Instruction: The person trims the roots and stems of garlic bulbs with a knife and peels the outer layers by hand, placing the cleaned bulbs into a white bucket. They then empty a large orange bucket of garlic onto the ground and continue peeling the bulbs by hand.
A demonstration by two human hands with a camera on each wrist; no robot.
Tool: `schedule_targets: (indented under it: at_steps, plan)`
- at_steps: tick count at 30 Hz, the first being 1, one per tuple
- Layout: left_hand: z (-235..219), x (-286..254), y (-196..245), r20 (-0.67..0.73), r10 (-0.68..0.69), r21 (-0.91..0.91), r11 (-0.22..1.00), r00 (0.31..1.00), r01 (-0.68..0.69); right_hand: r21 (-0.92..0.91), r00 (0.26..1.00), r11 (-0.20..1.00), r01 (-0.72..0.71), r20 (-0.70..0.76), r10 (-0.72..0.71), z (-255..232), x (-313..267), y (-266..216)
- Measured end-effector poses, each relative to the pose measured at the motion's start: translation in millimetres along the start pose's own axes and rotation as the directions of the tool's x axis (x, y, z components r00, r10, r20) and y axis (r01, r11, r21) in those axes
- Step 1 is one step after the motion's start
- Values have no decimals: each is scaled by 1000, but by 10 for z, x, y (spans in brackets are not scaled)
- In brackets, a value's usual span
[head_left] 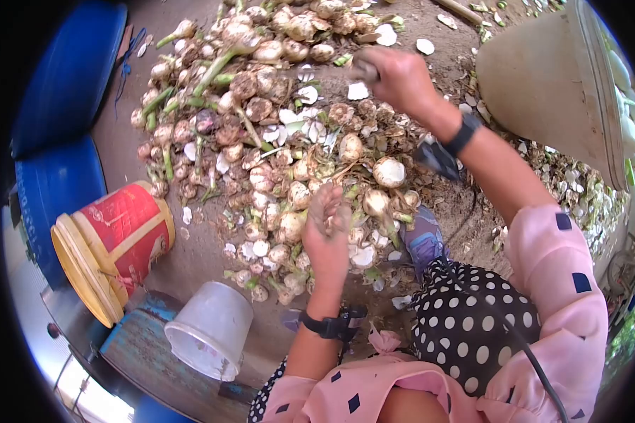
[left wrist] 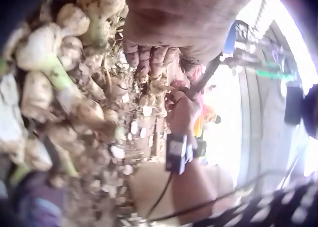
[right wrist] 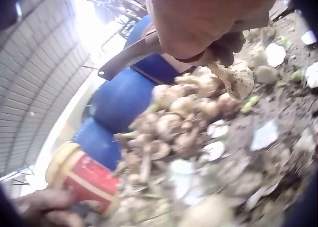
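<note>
My right hand (head_left: 402,81) is stretched out over the far side of the heap and grips a knife (right wrist: 131,53), whose broad blade with a hole near its end shows in the right wrist view. Close under its fingers hangs a pale, speckled peel piece (right wrist: 239,82). Fingers loosely curled and holding nothing, my left hand (head_left: 328,225) hovers above the near part of the heap. Below both hands spreads a pile of soil-stained, onion-like bulbs (head_left: 289,225), many with green stalks. White cut peels (head_left: 310,130) lie among them.
At the right a large tub (head_left: 536,84) holds white bulbs with green stems. To the left stand a red and yellow bucket (head_left: 127,233), a white bucket (head_left: 226,310) and blue barrels (head_left: 70,70). A shoe (head_left: 423,240) is beside the heap. Peel scraps (head_left: 578,183) litter the ground.
</note>
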State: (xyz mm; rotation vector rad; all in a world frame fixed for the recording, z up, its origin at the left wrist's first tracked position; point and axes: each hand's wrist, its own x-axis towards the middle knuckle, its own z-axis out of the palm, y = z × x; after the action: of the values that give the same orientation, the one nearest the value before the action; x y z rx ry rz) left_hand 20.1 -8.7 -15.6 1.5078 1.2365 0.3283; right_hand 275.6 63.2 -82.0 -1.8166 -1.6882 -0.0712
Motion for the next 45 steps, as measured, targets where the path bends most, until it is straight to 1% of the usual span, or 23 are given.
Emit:
schedule_targets:
  at_steps: [1,2,5,6,7,11,13,18,22,24,25,26,28,29,30,31,34,35,36,37,38,39,45]
  plan:
    - [-26,36,102,4,-182,-474,865,983,163,128,993,987,94,-87,-83,-128,-69,-289]
    - [-50,104,62,53,-208,-599,776,977,197,239,987,959,154,-74,-140,-238,-167,-568]
    - [-123,-19,-16,368,51,-906,-204,929,370,514,931,808,287,48,-361,-608,-551,-1145]
    - [-158,87,-105,340,-383,-933,-24,859,359,565,893,771,293,127,-432,-673,-683,-1232]
    - [-185,24,-154,333,-388,-935,-16,859,355,612,842,735,292,200,-500,-723,-791,-1275]
    - [-186,-248,-315,118,-130,-912,377,984,159,500,924,866,5,328,-194,-949,-931,-1252]
    - [-104,-390,-538,-190,86,-159,980,978,-117,418,948,908,-36,300,-101,-938,-922,-1256]
    - [11,-600,-78,-152,26,-483,870,988,-97,374,928,926,-51,361,-95,-1000,-1019,-1354]
    - [-10,-652,-215,-145,140,-272,946,979,-176,336,938,942,5,326,-121,-1010,-1042,-1312]
    - [-61,-702,-120,-94,29,-540,838,995,-75,181,888,981,-64,459,-27,-795,-1124,-922]
    - [-144,-827,-128,16,-237,-859,494,971,135,16,820,994,-110,566,82,-725,-1178,-765]
    - [-144,-793,-37,-14,-164,-826,558,986,81,11,820,993,-115,565,89,-733,-1214,-729]
    - [-118,-643,33,-54,-94,-792,611,994,15,461,685,540,-704,641,346,-725,-1236,-660]
    - [-106,-480,-1,-24,102,-498,861,994,-101,528,559,183,-829,773,300,-913,-1062,-834]
    - [-66,-324,-16,70,279,-142,953,958,-267,455,460,76,-887,864,202,-995,-946,-869]
    - [-26,-277,55,84,481,331,813,873,-479,351,348,-29,-936,934,82,-1027,-917,-911]
    - [146,-233,300,-75,667,587,630,741,-508,468,459,-118,-876,883,97,-1036,-936,-1035]
    - [199,-303,328,-354,368,151,930,860,-336,468,459,-117,-876,883,97,-1004,-946,-1071]
    - [219,-328,343,-434,-48,-363,923,900,-126,640,626,-35,-768,761,169,-940,-976,-1105]
    - [192,-304,305,-436,-47,-362,923,899,-128,776,767,58,-627,603,220,-903,-991,-1129]
    - [144,-282,248,-237,-238,-636,771,942,35,740,737,27,-672,664,128,-920,-978,-1140]
    - [113,-268,212,13,-361,-820,530,932,217,684,761,359,-635,634,138,-991,-941,-1183]
    - [97,-199,237,-38,-281,-627,754,959,196,403,836,819,-409,526,158,-856,-857,-951]
